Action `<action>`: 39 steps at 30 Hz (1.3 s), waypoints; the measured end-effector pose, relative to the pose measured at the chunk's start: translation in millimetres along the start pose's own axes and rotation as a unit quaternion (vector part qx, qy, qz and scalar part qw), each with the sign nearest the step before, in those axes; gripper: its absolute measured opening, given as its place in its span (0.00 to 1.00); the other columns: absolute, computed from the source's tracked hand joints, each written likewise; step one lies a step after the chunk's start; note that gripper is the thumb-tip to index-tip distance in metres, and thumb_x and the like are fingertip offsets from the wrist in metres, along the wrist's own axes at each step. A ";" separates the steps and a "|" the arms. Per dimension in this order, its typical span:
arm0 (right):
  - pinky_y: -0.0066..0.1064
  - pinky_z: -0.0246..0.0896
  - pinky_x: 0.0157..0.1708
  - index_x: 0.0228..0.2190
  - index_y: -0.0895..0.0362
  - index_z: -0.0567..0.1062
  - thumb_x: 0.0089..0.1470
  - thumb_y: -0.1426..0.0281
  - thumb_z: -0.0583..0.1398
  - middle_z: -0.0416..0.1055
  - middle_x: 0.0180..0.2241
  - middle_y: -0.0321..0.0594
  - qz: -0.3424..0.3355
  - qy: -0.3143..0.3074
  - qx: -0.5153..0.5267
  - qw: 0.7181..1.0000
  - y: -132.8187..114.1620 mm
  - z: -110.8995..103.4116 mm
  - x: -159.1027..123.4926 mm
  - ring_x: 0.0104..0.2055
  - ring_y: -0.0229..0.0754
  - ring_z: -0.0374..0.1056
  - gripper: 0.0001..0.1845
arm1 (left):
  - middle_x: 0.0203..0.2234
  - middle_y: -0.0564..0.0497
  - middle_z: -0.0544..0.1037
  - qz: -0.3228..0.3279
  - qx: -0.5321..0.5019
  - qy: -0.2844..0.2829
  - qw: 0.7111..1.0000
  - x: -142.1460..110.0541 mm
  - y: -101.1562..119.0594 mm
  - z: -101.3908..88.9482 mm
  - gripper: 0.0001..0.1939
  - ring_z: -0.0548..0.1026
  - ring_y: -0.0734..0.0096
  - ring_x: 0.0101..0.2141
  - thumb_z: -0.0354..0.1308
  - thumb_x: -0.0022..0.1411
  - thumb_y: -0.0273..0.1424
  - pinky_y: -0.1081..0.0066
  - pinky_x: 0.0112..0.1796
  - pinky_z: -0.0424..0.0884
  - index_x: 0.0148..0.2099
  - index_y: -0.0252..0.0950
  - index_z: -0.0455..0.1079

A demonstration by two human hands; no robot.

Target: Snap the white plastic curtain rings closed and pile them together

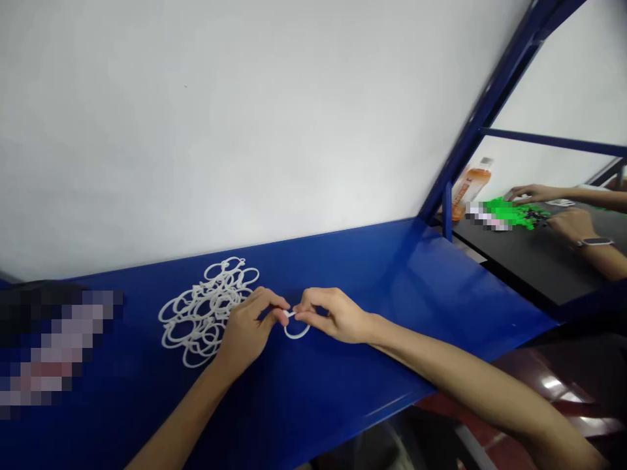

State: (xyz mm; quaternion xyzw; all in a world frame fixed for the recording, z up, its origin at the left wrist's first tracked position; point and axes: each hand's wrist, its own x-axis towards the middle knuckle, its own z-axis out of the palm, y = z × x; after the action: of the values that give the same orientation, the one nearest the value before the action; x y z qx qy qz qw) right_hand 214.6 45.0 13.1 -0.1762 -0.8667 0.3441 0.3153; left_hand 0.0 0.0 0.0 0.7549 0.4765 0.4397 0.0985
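The left hand (247,326) and the right hand (337,316) were close together, thumb and forefinger of each pinched on a white ring (296,337). Its top part lay between the two sets of fingertips, and its loop showed just below them. A pile (210,307) of similar white rings, overlapping one another, lay just left of the left fingers, its near right edge partly hidden by that hand. Beneath the fingers was a blue table (318,405); beyond them rose a pale wall (274,117). Well to the right of the fingers, past a blue frame (490,98), another person's hands (573,222) were beside green bits (504,210) on a dark desk (529,254), near an orange bottle (473,186).
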 end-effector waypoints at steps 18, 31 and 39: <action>0.38 0.67 0.39 0.43 0.58 0.79 0.66 0.70 0.56 0.73 0.42 0.51 0.272 0.052 -0.439 0.855 59.6 -55.5 1.3 0.44 0.52 0.70 0.12 | 0.49 0.36 0.75 -0.053 0.442 -0.041 0.895 1.6 -55.5 -19.6 0.20 0.69 0.42 0.50 0.52 0.66 0.44 0.48 0.46 0.68 0.49 0.37 0.76; 0.43 0.68 0.51 0.54 0.56 0.70 0.67 0.63 0.56 0.64 0.56 0.49 -0.031 -0.012 -0.285 0.958 22.4 -14.8 7.3 0.51 0.45 0.67 0.17 | 0.45 0.45 0.77 0.095 0.254 -0.051 0.961 5.9 -25.7 -4.3 0.11 0.71 0.58 0.47 0.51 0.70 0.31 0.56 0.50 0.70 0.45 0.40 0.76; 0.36 0.72 0.42 0.50 0.55 0.68 0.65 0.64 0.58 0.65 0.54 0.47 0.034 0.072 -0.133 0.988 17.3 -2.3 2.3 0.38 0.37 0.71 0.14 | 0.40 0.48 0.80 0.091 0.189 -0.011 0.978 2.3 -17.6 2.1 0.10 0.76 0.64 0.43 0.52 0.70 0.33 0.62 0.47 0.73 0.51 0.39 0.70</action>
State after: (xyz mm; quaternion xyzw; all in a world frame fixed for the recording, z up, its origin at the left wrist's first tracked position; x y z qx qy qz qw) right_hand 215.9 59.4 3.1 -0.2705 -0.8733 0.2229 0.3383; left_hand -9.2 11.7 -10.0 0.8051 0.4787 0.3408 -0.0812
